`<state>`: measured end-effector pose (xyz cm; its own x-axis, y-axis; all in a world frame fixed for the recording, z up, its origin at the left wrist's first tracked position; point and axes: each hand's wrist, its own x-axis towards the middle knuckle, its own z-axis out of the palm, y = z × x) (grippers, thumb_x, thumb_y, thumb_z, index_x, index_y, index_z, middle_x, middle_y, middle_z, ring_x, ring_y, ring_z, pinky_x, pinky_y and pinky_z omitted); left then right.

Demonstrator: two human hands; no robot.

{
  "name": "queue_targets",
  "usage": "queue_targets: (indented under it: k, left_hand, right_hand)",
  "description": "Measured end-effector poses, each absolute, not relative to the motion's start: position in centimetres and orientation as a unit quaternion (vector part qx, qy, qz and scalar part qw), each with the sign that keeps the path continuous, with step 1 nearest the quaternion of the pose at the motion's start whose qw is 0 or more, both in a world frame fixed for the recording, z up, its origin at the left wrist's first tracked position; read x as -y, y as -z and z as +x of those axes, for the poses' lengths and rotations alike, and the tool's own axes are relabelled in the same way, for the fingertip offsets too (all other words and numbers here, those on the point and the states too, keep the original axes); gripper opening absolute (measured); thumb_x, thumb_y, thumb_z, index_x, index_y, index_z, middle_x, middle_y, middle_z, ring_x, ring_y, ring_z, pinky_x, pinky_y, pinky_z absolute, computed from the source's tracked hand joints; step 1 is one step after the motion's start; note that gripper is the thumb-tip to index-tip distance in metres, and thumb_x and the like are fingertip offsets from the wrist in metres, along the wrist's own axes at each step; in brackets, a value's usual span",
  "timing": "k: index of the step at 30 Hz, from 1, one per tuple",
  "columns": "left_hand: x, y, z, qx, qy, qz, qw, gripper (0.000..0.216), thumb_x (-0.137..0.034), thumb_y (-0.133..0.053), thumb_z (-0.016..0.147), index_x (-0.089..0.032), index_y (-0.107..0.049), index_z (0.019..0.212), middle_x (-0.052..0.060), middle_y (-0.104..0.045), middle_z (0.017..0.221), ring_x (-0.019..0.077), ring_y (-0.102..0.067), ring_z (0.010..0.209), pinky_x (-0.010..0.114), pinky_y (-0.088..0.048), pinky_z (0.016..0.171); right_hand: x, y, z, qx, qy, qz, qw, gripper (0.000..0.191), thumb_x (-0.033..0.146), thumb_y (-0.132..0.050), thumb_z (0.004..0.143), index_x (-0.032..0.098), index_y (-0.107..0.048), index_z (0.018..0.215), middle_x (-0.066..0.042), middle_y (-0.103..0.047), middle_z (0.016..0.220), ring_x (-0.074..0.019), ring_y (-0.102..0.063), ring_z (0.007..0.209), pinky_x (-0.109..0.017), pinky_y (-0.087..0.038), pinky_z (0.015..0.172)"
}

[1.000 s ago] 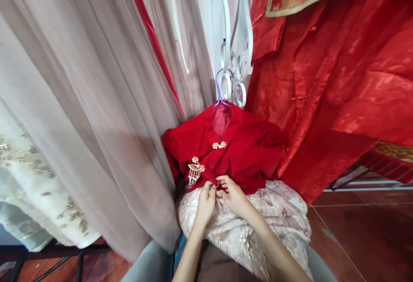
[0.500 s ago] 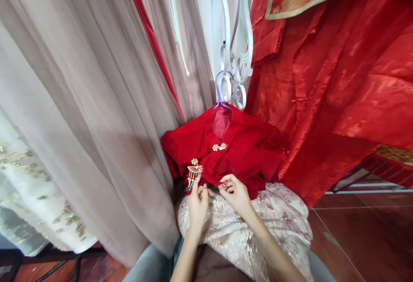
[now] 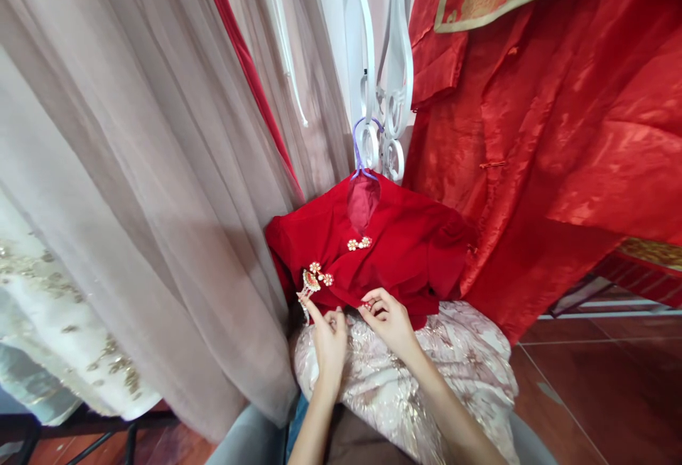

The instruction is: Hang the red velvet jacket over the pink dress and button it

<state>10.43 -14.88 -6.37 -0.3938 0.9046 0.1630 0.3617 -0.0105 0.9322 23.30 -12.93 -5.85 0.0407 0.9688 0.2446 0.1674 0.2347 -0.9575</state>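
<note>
A red velvet jacket (image 3: 394,252) hangs on a purple hanger (image 3: 361,156) over a pale pink brocade skirt (image 3: 426,373). Gold and pearl clasps (image 3: 359,243) sit at its collar, and a tasselled gold ornament (image 3: 312,282) hangs at its left front. My left hand (image 3: 326,334) has its index finger stretched out to the ornament's tassel, the other fingers curled. My right hand (image 3: 386,316) pinches the jacket's lower front edge, fingers closed on the cloth.
Sheer beige drapes (image 3: 138,188) fill the left, with a white gold-embroidered gown (image 3: 64,337) behind them. A red satin robe (image 3: 548,152) hangs at the right. A white scrolled metal rack (image 3: 383,89) holds the hanger. Reddish floor tiles (image 3: 602,387) lie at the lower right.
My left hand has moved left from the jacket's hem to the tasselled ornament, which has tilted and shifted. My right hand keeps its hold on the hem.
</note>
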Motion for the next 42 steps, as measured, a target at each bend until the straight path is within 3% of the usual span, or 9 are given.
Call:
queue_targets:
  k: [4, 9, 13, 21, 28, 31, 34, 38, 42]
  left_hand:
    - [14.9, 6.2, 9.3, -0.66, -0.602, 0.414, 0.174, 0.075, -0.032, -0.048, 0.087, -0.016, -0.01, 0.15, -0.006, -0.053, 0.064, 0.0117, -0.052, 0.056, 0.022, -0.043, 0.064]
    - [14.4, 6.7, 7.6, -0.676, -0.618, 0.386, 0.116, 0.064, -0.035, -0.049, 0.085, -0.016, -0.032, 0.144, -0.002, -0.058, 0.071, 0.0125, -0.055, 0.063, 0.025, -0.044, 0.069]
    - [13.9, 7.1, 6.7, -0.675, -0.582, 0.438, 0.119, 0.072, -0.04, -0.057, 0.079, -0.019, -0.032, 0.144, 0.002, -0.06, 0.088, 0.0111, -0.05, 0.058, 0.024, -0.044, 0.059]
    - [13.6, 7.9, 6.3, -0.665, -0.573, 0.459, 0.135, 0.073, -0.047, -0.055, 0.08, -0.018, -0.034, 0.143, 0.004, -0.063, 0.091, 0.0134, -0.055, 0.061, 0.028, -0.048, 0.061]
    - [14.1, 7.2, 6.8, -0.645, -0.587, 0.46, 0.166, 0.072, -0.041, -0.059, 0.08, -0.019, -0.033, 0.143, 0.001, -0.062, 0.083, 0.0135, -0.057, 0.063, 0.027, -0.05, 0.063]
    - [14.4, 7.2, 7.7, -0.606, -0.627, 0.448, 0.196, 0.058, -0.035, -0.062, 0.078, -0.019, -0.044, 0.131, 0.001, -0.062, 0.081, 0.0135, -0.06, 0.068, 0.026, -0.051, 0.066]
    - [14.5, 7.4, 8.5, -0.57, -0.677, 0.409, 0.22, 0.036, -0.033, -0.064, 0.076, -0.018, -0.054, 0.108, 0.002, -0.063, 0.08, 0.0135, -0.062, 0.072, 0.024, -0.052, 0.065]
    - [14.3, 7.5, 8.8, -0.554, -0.672, 0.402, 0.283, 0.024, -0.036, -0.068, 0.071, -0.015, -0.063, 0.08, 0.006, -0.066, 0.079, 0.0161, -0.064, 0.073, 0.026, -0.053, 0.068]
    - [14.1, 7.4, 8.6, -0.543, -0.683, 0.36, 0.33, 0.03, -0.04, -0.07, 0.069, -0.013, -0.067, 0.081, 0.007, -0.069, 0.08, 0.0182, -0.066, 0.074, 0.031, -0.055, 0.073]
  right_hand:
    - [12.9, 5.7, 23.6, 0.574, -0.377, -0.499, 0.528, 0.019, 0.034, -0.063, 0.076, 0.018, -0.063, 0.085, -0.004, -0.064, 0.073, -0.015, -0.062, 0.065, -0.021, -0.051, 0.049]
    - [12.9, 5.5, 23.9, 0.59, -0.373, -0.5, 0.513, 0.02, 0.033, -0.062, 0.076, 0.017, -0.066, 0.089, -0.003, -0.061, 0.072, -0.014, -0.06, 0.062, -0.021, -0.05, 0.049]
    - [12.9, 5.4, 24.0, 0.61, -0.369, -0.491, 0.5, 0.019, 0.03, -0.062, 0.076, 0.017, -0.068, 0.089, -0.004, -0.062, 0.076, -0.014, -0.061, 0.065, -0.022, -0.051, 0.052]
    - [13.3, 4.7, 24.7, 0.67, -0.345, -0.454, 0.474, 0.016, 0.029, -0.059, 0.083, 0.021, -0.06, 0.097, -0.002, -0.06, 0.083, -0.014, -0.06, 0.074, -0.021, -0.05, 0.058]
    - [14.1, 3.4, 25.0, 0.792, -0.307, -0.413, 0.328, 0.023, 0.025, -0.048, 0.091, 0.03, -0.063, 0.107, 0.0, -0.057, 0.09, -0.0121, -0.057, 0.068, -0.024, -0.048, 0.067]
    - [13.8, 3.9, 24.4, 0.782, -0.305, -0.436, 0.326, 0.041, 0.023, -0.052, 0.087, 0.03, -0.053, 0.127, -0.001, -0.057, 0.087, -0.0139, -0.057, 0.067, -0.026, -0.049, 0.066]
    - [13.1, 4.3, 23.5, 0.767, -0.299, -0.442, 0.355, 0.046, 0.021, -0.052, 0.087, 0.026, -0.047, 0.133, -0.003, -0.059, 0.091, -0.0161, -0.059, 0.074, -0.03, -0.051, 0.074]
    - [12.2, 4.2, 22.2, 0.759, -0.332, -0.42, 0.371, 0.025, 0.022, -0.053, 0.087, 0.024, -0.06, 0.111, -0.002, -0.059, 0.087, -0.0152, -0.06, 0.074, -0.027, -0.052, 0.069]
    - [11.3, 4.0, 20.9, 0.742, -0.358, -0.404, 0.397, 0.014, 0.022, -0.056, 0.086, 0.022, -0.063, 0.097, -0.001, -0.059, 0.083, -0.0137, -0.061, 0.074, -0.023, -0.052, 0.064]
